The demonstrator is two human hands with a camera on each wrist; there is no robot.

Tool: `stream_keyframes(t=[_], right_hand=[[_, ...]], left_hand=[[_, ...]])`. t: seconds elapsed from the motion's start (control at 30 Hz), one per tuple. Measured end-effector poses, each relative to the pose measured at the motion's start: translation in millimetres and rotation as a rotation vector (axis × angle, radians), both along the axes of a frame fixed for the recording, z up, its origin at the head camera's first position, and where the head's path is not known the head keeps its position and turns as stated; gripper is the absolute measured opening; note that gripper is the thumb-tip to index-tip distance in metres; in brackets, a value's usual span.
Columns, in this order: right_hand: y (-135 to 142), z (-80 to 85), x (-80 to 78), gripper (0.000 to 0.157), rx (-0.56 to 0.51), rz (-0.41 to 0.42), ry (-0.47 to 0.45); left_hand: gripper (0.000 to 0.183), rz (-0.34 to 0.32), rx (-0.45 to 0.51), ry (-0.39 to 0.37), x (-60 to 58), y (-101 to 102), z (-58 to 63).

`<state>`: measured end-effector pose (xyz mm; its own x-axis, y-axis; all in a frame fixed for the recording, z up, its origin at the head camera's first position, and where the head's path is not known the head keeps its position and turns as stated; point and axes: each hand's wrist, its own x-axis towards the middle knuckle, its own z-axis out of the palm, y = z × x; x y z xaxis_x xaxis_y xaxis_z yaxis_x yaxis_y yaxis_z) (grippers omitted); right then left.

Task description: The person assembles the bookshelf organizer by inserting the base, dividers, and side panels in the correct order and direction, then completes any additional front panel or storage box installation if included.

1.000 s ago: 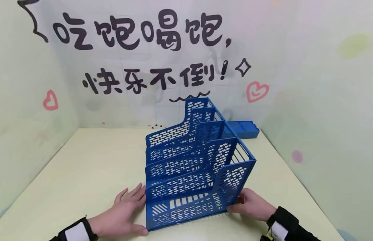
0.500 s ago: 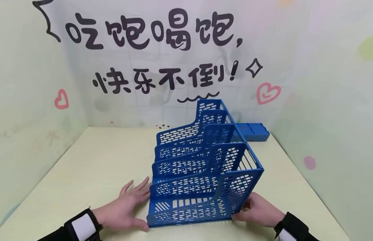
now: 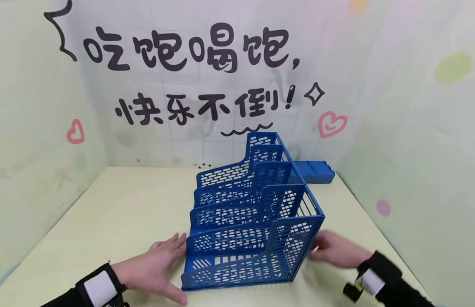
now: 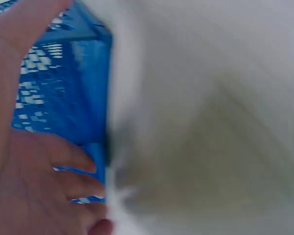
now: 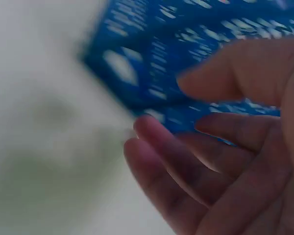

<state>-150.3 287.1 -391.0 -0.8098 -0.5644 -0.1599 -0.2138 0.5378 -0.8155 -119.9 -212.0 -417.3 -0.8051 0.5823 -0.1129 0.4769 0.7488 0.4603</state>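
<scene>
- Squaring up the rack [image 3: 269, 209], seemingly
- Left hand [image 3: 154, 266]: fingers extended at rack's left edge
- Right hand [image 3: 337, 249]: fingers loose, right of rack, contact unclear
- Next likely needs even push

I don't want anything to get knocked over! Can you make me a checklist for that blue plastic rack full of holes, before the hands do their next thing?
1. Blue, hole-patterned plastic rack upright on the pale cream table: ok.
2. One bare hand near each end: ok; left hand by the low end, right hand by the tall end.
3. Left hand gripping: not ok; its thumb is spread, not curled round the rack.
4. Right hand gripping: cannot tell; partly hidden, and blurred in its wrist view.
5. Rack apart from the blue, rectangular block behind: cannot tell; the rack hides one end.
</scene>
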Motion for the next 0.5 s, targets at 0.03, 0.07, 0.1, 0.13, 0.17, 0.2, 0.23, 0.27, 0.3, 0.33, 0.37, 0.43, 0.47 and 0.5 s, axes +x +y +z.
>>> stream_keyframes(t=[0.03, 0.07, 0.1, 0.13, 0.17, 0.2, 0.23, 0.27, 0.3, 0.33, 0.37, 0.43, 0.47, 0.5], right_hand=[[2.6, 14.7, -7.1, 0.036, 0.014, -0.032, 0.054], [4.2, 30.1, -15.8, 0.037, 0.008, -0.067, 0.098], [3.6, 46.1, -24.7, 0.038, -0.002, -0.112, 0.125], [0.6, 61.7, -34.5, 0.041, -0.030, -0.154, 0.133], [-3.7, 75.4, -45.6, 0.044, -0.056, -0.188, 0.146], [-9.4, 88.3, -56.1, 0.047, -0.061, -0.228, 0.148], [-15.6, 99.5, -67.1, 0.051, -0.062, -0.256, 0.140], [-22.3, 108.7, -77.8, 0.057, -0.069, -0.280, 0.121], [-29.4, 116.2, -87.7, 0.062, -0.059, -0.310, 0.098], [-36.4, 122.0, -96.8, 0.067, -0.039, -0.332, 0.080], [-42.7, 126.2, -105.0, 0.071, -0.015, -0.338, 0.069], [-53.5, 132.3, -117.0, 0.071, 0.050, -0.341, 0.064], [-57.8, 134.0, -120.9, 0.069, 0.072, -0.335, 0.072], [-61.2, 135.3, -123.9, 0.065, 0.090, -0.329, 0.085]], left_hand=[[0.135, 0.038, 0.007, 0.005, 2.6, 1.4, 5.3], [0.135, 0.076, 0.022, 0.024, 5.1, 3.1, 10.7], [0.129, 0.103, 0.047, 0.062, 7.4, 5.7, 16.4], [0.122, 0.122, 0.073, 0.107, 10.2, 9.4, 22.4], [0.111, 0.126, 0.106, 0.155, 12.4, 13.9, 27.8], [0.096, 0.107, 0.149, 0.205, 14.5, 19.5, 32.6], [0.079, 0.061, 0.192, 0.246, 16.2, 25.7, 35.7], [0.065, -0.007, 0.226, 0.279, 17.4, 32.3, 37.3], [0.054, -0.074, 0.239, 0.278, 18.4, 39.0, 38.2], [0.045, -0.144, 0.249, 0.255, 19.0, 45.2, 37.9], [0.039, -0.212, 0.251, 0.220, 19.0, 50.6, 36.4], [0.032, -0.294, 0.237, 0.111, 17.8, 58.2, 32.5], [0.031, -0.312, 0.225, 0.078, 16.8, 59.7, 30.4], [0.029, -0.316, 0.215, 0.052, 15.6, 59.9, 28.9]])
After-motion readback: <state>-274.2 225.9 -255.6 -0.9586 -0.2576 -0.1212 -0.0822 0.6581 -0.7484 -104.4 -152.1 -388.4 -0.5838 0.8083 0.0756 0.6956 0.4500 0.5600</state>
